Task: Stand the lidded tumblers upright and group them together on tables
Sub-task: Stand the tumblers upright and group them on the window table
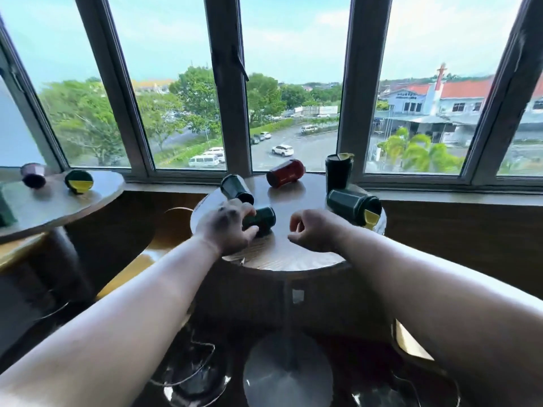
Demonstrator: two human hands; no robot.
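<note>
The left hand [227, 227] gripped a small dark green tumbler [261, 219] lying sideways on the round wooden table [279, 254], the right hand [313, 230] hovered loosely curled and empty, and beyond lay two dark green tumblers, a red one [285, 173], and one upright black tumbler [338, 173].

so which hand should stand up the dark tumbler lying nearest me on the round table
Left. The left hand is already wrapped around that tumbler, which lies on its side. The right hand is loosely curled, holding nothing, and sits apart from it, closer to the fallen yellow-lidded tumbler.
</note>
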